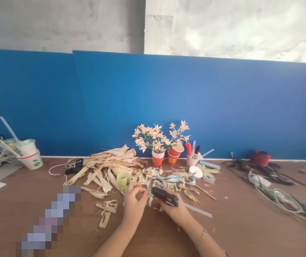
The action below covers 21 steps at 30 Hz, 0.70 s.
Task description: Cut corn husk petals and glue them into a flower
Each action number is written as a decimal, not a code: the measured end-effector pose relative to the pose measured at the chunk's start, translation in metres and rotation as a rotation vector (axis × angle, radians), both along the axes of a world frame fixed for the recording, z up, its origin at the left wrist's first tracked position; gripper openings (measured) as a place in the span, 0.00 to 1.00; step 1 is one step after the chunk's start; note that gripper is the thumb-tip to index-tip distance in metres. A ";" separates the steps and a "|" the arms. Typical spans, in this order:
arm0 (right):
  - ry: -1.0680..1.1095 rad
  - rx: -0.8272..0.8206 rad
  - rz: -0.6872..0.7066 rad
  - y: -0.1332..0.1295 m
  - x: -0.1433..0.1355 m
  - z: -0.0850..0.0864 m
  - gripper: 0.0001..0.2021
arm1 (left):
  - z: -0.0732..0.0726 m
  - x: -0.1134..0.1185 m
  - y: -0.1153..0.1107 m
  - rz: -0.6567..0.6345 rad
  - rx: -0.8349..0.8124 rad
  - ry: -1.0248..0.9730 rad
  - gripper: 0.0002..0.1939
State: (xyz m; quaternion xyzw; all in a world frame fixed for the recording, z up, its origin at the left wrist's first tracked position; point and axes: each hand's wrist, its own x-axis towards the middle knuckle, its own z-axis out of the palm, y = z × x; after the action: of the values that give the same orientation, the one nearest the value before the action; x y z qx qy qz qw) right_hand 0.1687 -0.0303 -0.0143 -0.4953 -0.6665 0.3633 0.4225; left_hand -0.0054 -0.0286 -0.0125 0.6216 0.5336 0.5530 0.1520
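Note:
My right hand (pixel 173 210) is wrapped round a black glue gun (pixel 165 196), a clear glue stick (pixel 196 209) jutting from its back end. The gun's nozzle points left, toward the fingertips of my left hand (pixel 134 201). Thumb and fingers of my left hand are pinched together; what they hold is too small to name. Just beyond the hands lie a green rolled husk piece (pixel 123 181), pale blue strips (pixel 178 179) and a heap of dry husks (pixel 115 162).
Flowers (pixel 155 137) stand in red paper cups (pixel 157 160) at the back. Right of them are a tool cup (pixel 192 160) and a tape roll (pixel 208 177). Cables (pixel 279 200) lie far right; a white cup (pixel 32 160) stands left. A blue partition (pixel 196 96) rises behind.

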 end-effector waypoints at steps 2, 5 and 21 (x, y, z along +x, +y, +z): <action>-0.010 0.001 0.002 0.000 0.000 0.000 0.05 | 0.000 0.000 0.000 -0.002 0.010 -0.003 0.07; -0.011 -0.007 0.007 0.000 0.000 0.001 0.05 | 0.000 0.000 0.000 -0.001 0.014 -0.007 0.07; 0.008 -0.001 0.016 0.001 0.001 -0.001 0.05 | -0.001 0.000 0.000 -0.008 0.006 -0.002 0.06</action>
State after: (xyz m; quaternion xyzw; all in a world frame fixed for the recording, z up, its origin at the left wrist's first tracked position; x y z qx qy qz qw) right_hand 0.1695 -0.0296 -0.0152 -0.4887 -0.6686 0.3689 0.4220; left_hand -0.0050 -0.0288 -0.0131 0.6235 0.5292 0.5548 0.1529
